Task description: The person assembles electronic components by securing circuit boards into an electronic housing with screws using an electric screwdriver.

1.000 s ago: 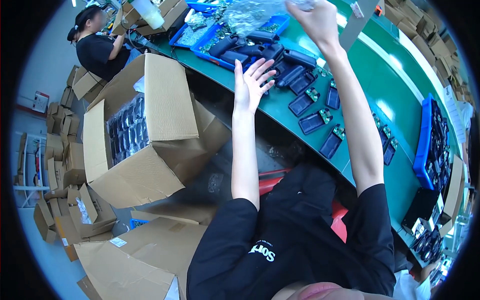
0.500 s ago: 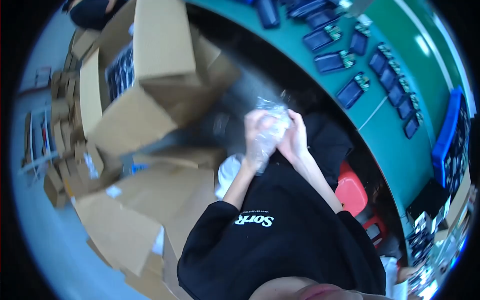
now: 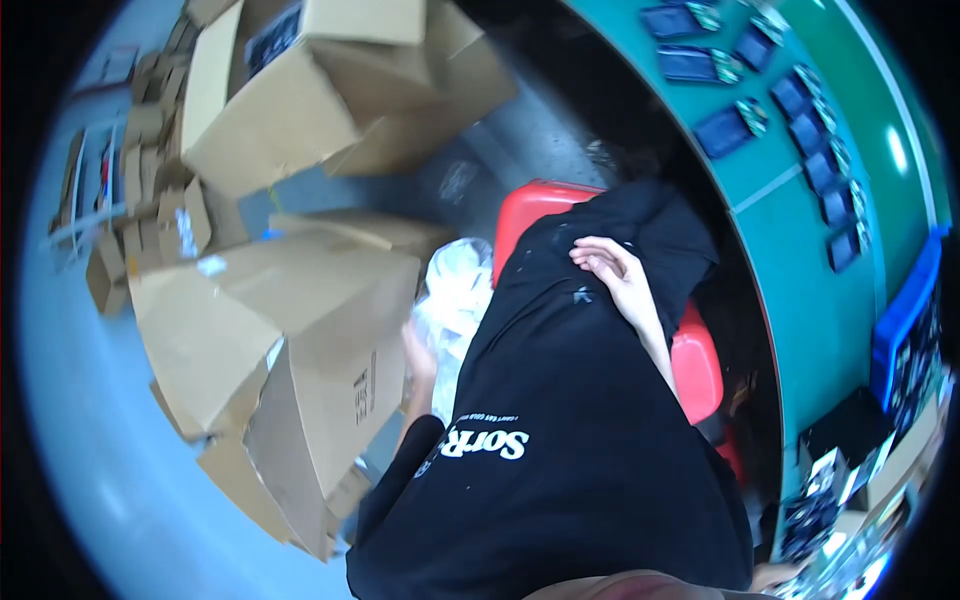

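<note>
both hands have parted since half a second ago, when they met around crumpled clear wrap in front of the chest. now the left hand (image 3: 419,352) is down at ten o'clock from the black shirt (image 3: 575,440), right at the near edge of a whitish plastic bag (image 3: 456,298). the right hand (image 3: 622,277) has dropped to twelve o'clock, over the dark trousers (image 3: 655,222), its fingers lightly curved and together, pinching nothing that i can see from where i'm standing. as for the left, it's smeared and half turned away, so i cannot tell whether it grips the bag or only brushes it.

the bag sits between the lap and the big carton (image 3: 345,330) at nine o'clock, just beside the red stool (image 3: 530,205). whether the clear wrap is inside it, i cannot make out.

to my eye, the step at the bag would go best with the left hand kept low and the fingers well inside the rim, since thin plastic likes to cling and spring back. i'd mind the carton's stiff edge close by that wrist, and bring the right hand across to steady the rim if the bag sags. the black cases (image 3: 730,130) on the green bench (image 3: 820,310), at one o'clock, are well clear of it.
</note>
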Motion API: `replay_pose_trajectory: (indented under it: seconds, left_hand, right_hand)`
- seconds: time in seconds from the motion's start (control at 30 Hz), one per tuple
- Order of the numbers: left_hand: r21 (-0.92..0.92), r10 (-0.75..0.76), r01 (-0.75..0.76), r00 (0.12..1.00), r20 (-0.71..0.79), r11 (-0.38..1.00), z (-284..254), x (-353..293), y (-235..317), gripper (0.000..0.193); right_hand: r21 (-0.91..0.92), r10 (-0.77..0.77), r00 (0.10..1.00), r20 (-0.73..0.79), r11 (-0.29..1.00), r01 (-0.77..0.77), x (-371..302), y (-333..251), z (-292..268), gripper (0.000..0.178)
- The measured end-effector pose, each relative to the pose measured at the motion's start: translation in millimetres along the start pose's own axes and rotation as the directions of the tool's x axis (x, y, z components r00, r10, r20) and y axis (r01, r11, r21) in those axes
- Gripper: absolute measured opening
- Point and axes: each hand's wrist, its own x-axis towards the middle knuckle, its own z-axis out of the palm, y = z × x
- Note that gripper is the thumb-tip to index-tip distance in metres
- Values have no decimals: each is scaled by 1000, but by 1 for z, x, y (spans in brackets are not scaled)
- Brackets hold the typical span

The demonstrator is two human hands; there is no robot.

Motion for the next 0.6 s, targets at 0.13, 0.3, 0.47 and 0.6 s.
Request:
replay_pose_trajectory:
  seconds: [0.13,0.3,0.47,0.6]
  left_hand:
    - [92,85,-121,941,328,988,8,12,21,33]
    - [15,330,-522,561,759,853,36,102,47,30]
    - [18,276,-798,230,933,603,27,192,64,28]
    - [62,151,-927,126,980,371,31,245,106,26]
  right_hand:
    - [130,-118,974,-191,981,144,-36,12,-30,25]
    - [70,-161,852,-498,972,225,-95,0,-25,21]
    - [-300,-215,411,-886,941,-155,-198,40,-77,17]
    - [-363,-506,-8,-863,631,-686,-284,140,-147,43]
